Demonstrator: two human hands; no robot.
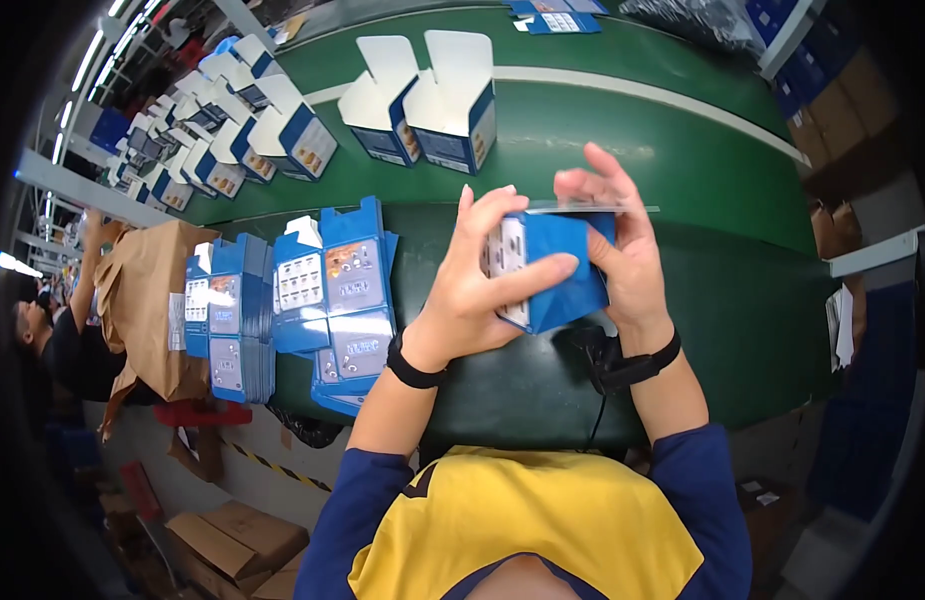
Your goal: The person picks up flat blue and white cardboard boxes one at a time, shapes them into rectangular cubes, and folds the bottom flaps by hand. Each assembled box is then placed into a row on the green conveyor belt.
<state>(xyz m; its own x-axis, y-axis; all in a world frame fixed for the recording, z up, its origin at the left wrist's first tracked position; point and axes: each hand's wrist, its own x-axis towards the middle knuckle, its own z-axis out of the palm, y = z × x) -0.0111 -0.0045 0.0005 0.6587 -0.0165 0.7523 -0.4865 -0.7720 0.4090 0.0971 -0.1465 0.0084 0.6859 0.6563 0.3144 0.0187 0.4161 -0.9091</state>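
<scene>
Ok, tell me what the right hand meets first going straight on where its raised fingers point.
Crossing over the green belt, the right hand would probably meet the flat blue cardboard near the picture's top edge; nothing seems to stand between, but depth is unclear.

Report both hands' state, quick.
Left hand: closed, holding the blue box.
Right hand: partly open, thumb against the same box.

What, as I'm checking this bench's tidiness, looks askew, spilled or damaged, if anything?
The rightmost low stack of flat blue cartons sits askew, its sheets jutting at differing angles, unlike the squarer stack on its left. Left of that, the brown paper wrapping looks crumpled and ragged-edged.
</scene>
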